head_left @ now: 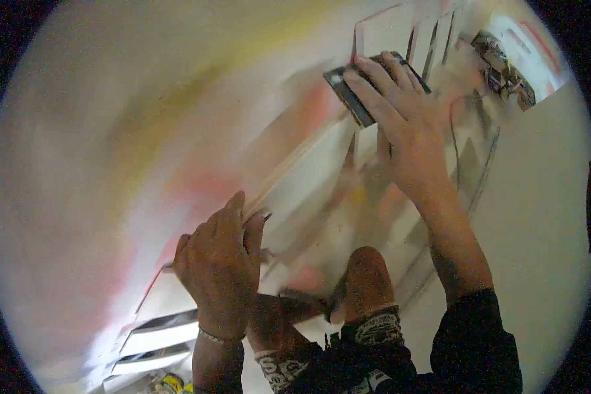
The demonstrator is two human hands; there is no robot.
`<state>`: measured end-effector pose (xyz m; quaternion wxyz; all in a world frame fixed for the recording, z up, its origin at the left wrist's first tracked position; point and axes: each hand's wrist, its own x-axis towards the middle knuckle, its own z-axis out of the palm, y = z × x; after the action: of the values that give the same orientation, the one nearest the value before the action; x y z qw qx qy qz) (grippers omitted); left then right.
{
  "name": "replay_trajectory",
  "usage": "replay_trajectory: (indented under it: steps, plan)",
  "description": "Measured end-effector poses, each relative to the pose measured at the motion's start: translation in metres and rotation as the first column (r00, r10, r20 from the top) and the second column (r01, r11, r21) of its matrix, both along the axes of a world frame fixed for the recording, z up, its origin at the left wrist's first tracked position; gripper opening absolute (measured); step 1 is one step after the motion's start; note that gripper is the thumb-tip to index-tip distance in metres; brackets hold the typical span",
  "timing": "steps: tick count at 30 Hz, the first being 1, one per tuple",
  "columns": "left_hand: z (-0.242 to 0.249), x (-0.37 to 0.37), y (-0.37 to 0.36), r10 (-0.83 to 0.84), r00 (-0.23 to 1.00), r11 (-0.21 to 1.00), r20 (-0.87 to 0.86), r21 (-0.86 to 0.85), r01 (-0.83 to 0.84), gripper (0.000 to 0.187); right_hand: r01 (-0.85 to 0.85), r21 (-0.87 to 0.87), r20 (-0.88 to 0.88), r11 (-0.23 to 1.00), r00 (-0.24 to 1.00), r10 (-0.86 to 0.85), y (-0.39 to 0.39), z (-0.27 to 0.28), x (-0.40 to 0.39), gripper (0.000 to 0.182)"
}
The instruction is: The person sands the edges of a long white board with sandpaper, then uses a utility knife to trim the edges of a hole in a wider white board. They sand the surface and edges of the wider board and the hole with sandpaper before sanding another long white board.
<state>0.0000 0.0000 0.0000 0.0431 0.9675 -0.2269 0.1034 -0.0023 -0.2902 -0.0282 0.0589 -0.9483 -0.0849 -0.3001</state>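
Note:
My right hand [407, 105] is spread over a dark flat sanding block [349, 97], fingers on top of it, and presses it on the pale panel near its upper slots. My left hand [220, 262] grips a long raised edge [295, 157] of the same panel, thumb on one side and fingers on the other. The panel [197, 125] is smooth and shiny, with blurred pink and yellow patches. The block's underside is hidden.
Slatted openings [157, 338] lie at the lower left of the panel, and narrow slots [433, 43] at the top. Bare knees [368, 279] show below. Yellow-labelled items [169, 383] sit at the bottom left, and dark clutter [502, 69] at the upper right.

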Motion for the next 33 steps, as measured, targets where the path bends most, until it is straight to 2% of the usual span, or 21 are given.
replay_trajectory:
  steps: [2,3,5,6,8,9,11,12,14,17,19,20,22,23,25,26,27,29,30,31,33]
  plan:
    - [-0.007,-0.004,0.004,-0.057,0.984,0.997,-0.168,-0.062,0.047,0.037,0.047,0.029,-0.073,0.998,0.996,-0.045,0.003,-0.014,-0.019,0.079]
    - [-0.006,0.030,-0.010,-0.070,0.990,0.989,-0.124,-0.135,0.053,0.037,0.050,-0.045,-0.030,0.998,0.998,-0.051,-0.006,0.005,0.011,0.079]
    - [-0.004,0.028,-0.010,-0.128,0.992,0.980,-0.001,-0.155,0.127,0.036,0.102,-0.149,-0.175,0.984,0.976,-0.128,0.022,-0.005,-0.004,0.065]
    - [-0.006,0.028,-0.013,-0.134,0.990,0.978,-0.031,-0.164,0.128,0.036,0.104,-0.156,-0.204,0.982,0.970,-0.135,0.035,0.000,-0.011,0.065]
    - [0.000,0.020,-0.019,-0.106,0.988,0.978,-0.116,-0.190,0.082,0.036,-0.276,0.055,-0.177,0.960,0.943,0.282,0.055,0.011,-0.028,0.058]
    - [0.002,0.015,-0.025,-0.111,0.985,0.980,-0.132,-0.178,0.087,0.036,-0.268,0.072,-0.188,0.961,0.942,0.277,0.037,0.005,-0.029,0.058]
    - [-0.002,0.012,-0.024,-0.098,0.980,0.965,-0.174,-0.257,0.051,0.037,-0.104,-0.274,-0.106,0.956,0.991,0.078,0.002,-0.019,-0.016,0.055]
    - [-0.003,0.011,-0.021,-0.098,0.976,0.969,-0.195,-0.240,0.050,0.037,-0.106,-0.254,-0.124,0.961,0.989,0.077,0.011,-0.017,-0.020,0.055]
    - [-0.005,0.013,-0.023,-0.159,0.987,0.952,-0.019,-0.268,0.149,0.027,-0.139,-0.227,-0.190,0.964,0.977,0.096,0.032,-0.006,-0.024,0.054]
    - [0.003,0.010,-0.024,-0.130,0.976,0.963,-0.172,-0.255,0.083,0.029,-0.168,-0.202,-0.280,0.965,0.954,0.108,0.062,0.011,-0.036,0.052]
    - [0.004,0.013,-0.029,-0.094,0.984,0.969,-0.151,-0.239,0.055,0.029,-0.178,-0.191,-0.309,0.965,0.944,0.113,0.069,0.022,-0.034,0.051]
    - [0.005,0.015,-0.030,-0.048,0.991,0.973,-0.128,-0.230,0.017,0.030,-0.014,-0.109,-0.474,0.994,0.880,-0.040,0.063,0.033,-0.029,0.051]
    - [0.002,0.014,-0.027,-0.040,0.989,0.977,-0.144,-0.214,0.009,0.031,0.344,-0.044,-0.758,0.938,0.601,-0.255,0.053,0.053,-0.018,0.051]
    - [-0.001,0.015,-0.026,-0.041,0.986,0.981,-0.162,-0.196,0.008,0.032,0.342,-0.048,-0.753,0.938,0.605,-0.259,0.057,0.050,-0.018,0.051]
    - [-0.004,0.017,-0.021,-0.053,0.981,0.971,-0.186,-0.237,0.007,0.033,-0.058,-0.060,-0.558,0.997,0.829,0.015,0.072,0.032,-0.026,0.051]
    - [-0.005,0.017,-0.018,-0.063,0.973,0.963,-0.221,-0.269,0.001,0.034,-0.251,-0.105,-0.457,0.962,0.872,0.177,0.075,0.027,-0.030,0.051]
    - [-0.007,0.017,-0.015,-0.077,0.972,0.962,-0.222,-0.274,0.013,0.034,-0.238,-0.109,-0.459,0.965,0.873,0.163,0.062,0.022,-0.023,0.051]
    - [-0.018,0.020,-0.014,-0.063,0.979,0.969,-0.195,-0.248,0.013,0.035,0.136,-0.121,-0.239,0.983,0.957,-0.162,0.018,0.008,-0.001,0.051]
    - [-0.024,0.022,-0.010,-0.069,0.978,0.965,-0.194,-0.261,0.016,0.035,0.229,-0.102,-0.371,0.968,0.894,-0.251,0.041,0.006,-0.001,0.051]
    - [-0.023,0.024,-0.007,-0.061,0.980,0.966,-0.190,-0.258,0.011,0.034,0.205,-0.130,-0.383,0.970,0.892,-0.240,0.058,0.006,-0.005,0.052]
    - [-0.022,0.024,-0.007,-0.066,0.980,0.967,-0.190,-0.253,0.017,0.033,-0.069,-0.125,-0.336,0.990,0.942,0.024,0.083,0.004,-0.018,0.053]
